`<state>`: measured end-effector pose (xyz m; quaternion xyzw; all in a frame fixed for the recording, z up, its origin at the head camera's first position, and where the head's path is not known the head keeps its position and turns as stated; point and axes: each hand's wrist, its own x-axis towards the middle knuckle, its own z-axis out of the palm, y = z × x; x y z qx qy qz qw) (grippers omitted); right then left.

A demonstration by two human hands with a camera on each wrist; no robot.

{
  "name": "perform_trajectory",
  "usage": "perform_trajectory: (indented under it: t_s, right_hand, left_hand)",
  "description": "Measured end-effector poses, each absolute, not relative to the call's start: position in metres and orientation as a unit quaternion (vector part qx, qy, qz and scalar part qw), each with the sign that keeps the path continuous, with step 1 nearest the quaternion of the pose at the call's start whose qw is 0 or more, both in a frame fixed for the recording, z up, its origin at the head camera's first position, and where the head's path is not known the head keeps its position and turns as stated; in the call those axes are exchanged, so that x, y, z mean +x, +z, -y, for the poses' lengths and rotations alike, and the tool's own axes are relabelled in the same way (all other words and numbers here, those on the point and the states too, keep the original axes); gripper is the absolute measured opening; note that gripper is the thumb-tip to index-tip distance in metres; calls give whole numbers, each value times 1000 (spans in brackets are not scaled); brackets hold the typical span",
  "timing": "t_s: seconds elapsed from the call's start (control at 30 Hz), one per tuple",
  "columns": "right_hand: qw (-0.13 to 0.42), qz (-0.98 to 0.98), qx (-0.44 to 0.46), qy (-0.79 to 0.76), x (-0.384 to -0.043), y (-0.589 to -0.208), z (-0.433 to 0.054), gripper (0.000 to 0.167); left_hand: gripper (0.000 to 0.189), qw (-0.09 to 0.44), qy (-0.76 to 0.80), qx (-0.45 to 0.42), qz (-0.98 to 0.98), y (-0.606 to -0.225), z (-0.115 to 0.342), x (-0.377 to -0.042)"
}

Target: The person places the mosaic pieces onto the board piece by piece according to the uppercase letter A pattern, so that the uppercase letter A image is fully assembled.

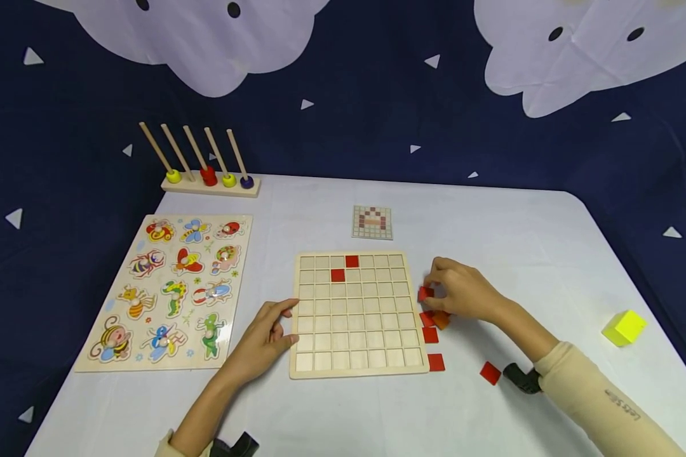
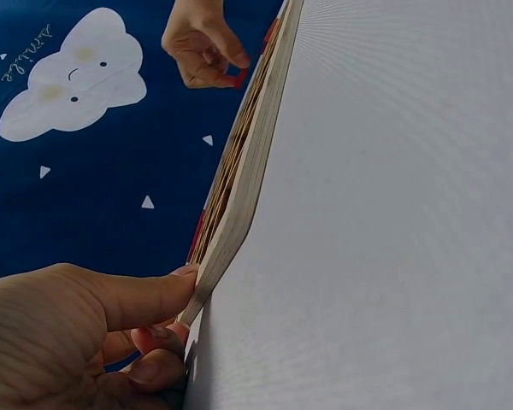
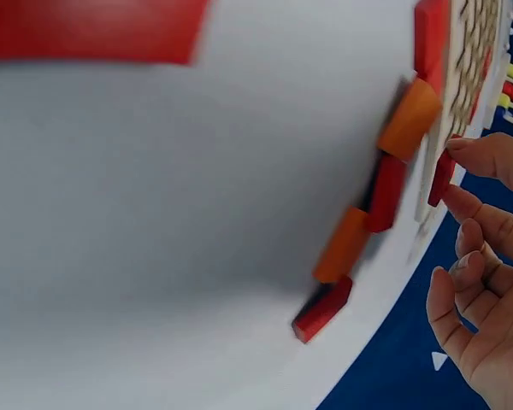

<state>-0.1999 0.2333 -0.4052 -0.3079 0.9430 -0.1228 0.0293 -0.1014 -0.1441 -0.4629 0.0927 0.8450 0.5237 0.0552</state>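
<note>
A light wooden grid board [image 1: 354,308] lies mid-table, with one red square tile [image 1: 351,261] in its top row and another red tile [image 1: 338,275] in the row below. My left hand [image 1: 260,343] touches the board's left edge with thumb and index fingertips, the other fingers bent; the left wrist view shows the thumb [image 2: 150,299] against the rim. Right of the board, my right hand [image 1: 463,289] pinches a red square tile [image 3: 442,175] between thumb and index finger, the other fingers loosely bent. Below it lie more red tiles [image 1: 430,335] and an orange tile [image 1: 441,320].
A small pattern card [image 1: 372,222] lies behind the board. On the left are an insect puzzle board [image 1: 166,292] and a peg stand with coloured rings [image 1: 210,184]. A yellow cube [image 1: 624,328] sits far right; a lone red tile [image 1: 490,373] lies near the right wrist camera.
</note>
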Motion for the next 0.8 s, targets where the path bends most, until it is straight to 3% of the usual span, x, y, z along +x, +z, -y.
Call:
perform_trajectory:
  t_s: [0.43, 0.8]
  right_hand:
    - [12, -922, -365, -131, -212, -394, -189, 28]
    - [31, -902, -408, -137, -218, -393, -136, 24]
  left_hand:
    - [59, 53, 537, 95, -837, -461, 143, -101]
    - [61, 59, 524, 89, -845, -461, 143, -101]
